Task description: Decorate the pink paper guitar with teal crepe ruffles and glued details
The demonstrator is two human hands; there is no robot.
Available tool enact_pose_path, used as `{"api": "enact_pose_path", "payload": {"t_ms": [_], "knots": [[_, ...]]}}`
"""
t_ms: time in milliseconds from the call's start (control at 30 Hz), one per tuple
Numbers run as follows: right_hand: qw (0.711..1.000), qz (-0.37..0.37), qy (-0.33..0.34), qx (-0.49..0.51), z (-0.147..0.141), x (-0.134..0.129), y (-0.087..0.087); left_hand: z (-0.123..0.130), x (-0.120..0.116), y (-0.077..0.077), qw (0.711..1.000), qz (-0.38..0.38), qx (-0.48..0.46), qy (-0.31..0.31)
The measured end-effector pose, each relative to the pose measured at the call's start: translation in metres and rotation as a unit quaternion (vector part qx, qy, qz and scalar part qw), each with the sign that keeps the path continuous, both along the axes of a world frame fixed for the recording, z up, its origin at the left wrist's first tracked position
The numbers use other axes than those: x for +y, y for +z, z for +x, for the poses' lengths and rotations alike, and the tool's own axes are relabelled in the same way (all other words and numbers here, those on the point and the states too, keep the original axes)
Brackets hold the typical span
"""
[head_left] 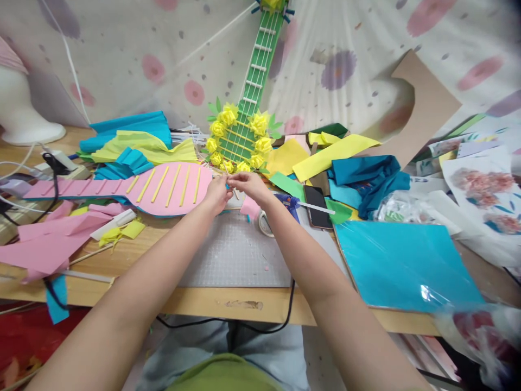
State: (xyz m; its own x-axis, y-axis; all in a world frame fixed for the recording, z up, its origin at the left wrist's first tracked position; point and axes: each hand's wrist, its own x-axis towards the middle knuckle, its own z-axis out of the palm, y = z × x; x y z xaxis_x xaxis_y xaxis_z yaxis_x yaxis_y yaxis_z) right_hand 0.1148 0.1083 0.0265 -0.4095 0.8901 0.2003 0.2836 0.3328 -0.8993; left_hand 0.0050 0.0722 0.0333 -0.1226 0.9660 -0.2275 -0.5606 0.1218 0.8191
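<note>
My left hand (218, 194) and my right hand (251, 185) meet above the back of the grey cutting mat, fingertips pinched close together. Between them shows a thin wooden stick (226, 169) with a small bit of blue on it; the fingers hide most of it. Left of my left hand lies a pink paper instrument shape (171, 187) with yellow strips across its body and pink strips along its neck. Behind my hands a green paper guitar (254, 81), ringed with yellow paper flowers, leans against the curtain.
The cutting mat (244, 260) lies before me. On its right are a tape roll (266, 224), a blue glue gun (291, 205), a phone (317, 207) and a blue sheet pack (407, 263). Pink paper scraps (61, 241) and a power strip (67, 165) sit at left.
</note>
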Motion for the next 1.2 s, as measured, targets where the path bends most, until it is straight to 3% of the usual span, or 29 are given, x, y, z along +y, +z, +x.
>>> {"api": "enact_pose_path", "payload": {"t_ms": [67,133,200,300,467,567,667,800,933,1200], "knots": [[0.994,-0.009,-0.104,-0.038,0.006,0.008,-0.004,-0.001,0.004,0.003,0.999,-0.016,-0.006,0.032],[0.968,0.009,-0.188,-0.168,0.008,0.017,-0.013,-0.006,0.006,0.006,0.999,-0.019,-0.008,0.030],[0.932,0.030,-0.201,-0.300,0.006,0.023,-0.024,-0.012,0.004,0.006,1.000,-0.011,-0.003,0.016],[0.915,0.035,-0.185,-0.358,-0.002,0.025,-0.037,-0.022,-0.003,0.006,1.000,-0.008,0.007,0.001],[0.917,0.041,-0.185,-0.350,-0.010,0.020,-0.035,-0.030,-0.010,0.005,0.996,-0.075,0.037,-0.018],[0.951,0.048,-0.172,-0.253,-0.013,0.008,-0.021,-0.025,-0.011,0.003,0.995,-0.096,0.030,-0.028],[0.981,0.084,-0.111,-0.133,-0.017,-0.012,-0.008,-0.015,-0.010,0.000,0.994,-0.086,-0.007,-0.070],[0.969,0.186,-0.069,-0.146,-0.018,-0.036,-0.003,-0.006,-0.011,-0.005,0.995,-0.086,-0.019,-0.045],[0.962,0.207,-0.001,-0.178,-0.014,-0.049,-0.005,-0.008,-0.013,-0.006,0.991,-0.125,-0.042,-0.018],[0.947,0.262,-0.018,-0.187,-0.005,-0.067,-0.001,-0.002,-0.014,0.007,0.976,-0.161,-0.136,-0.047]]}}
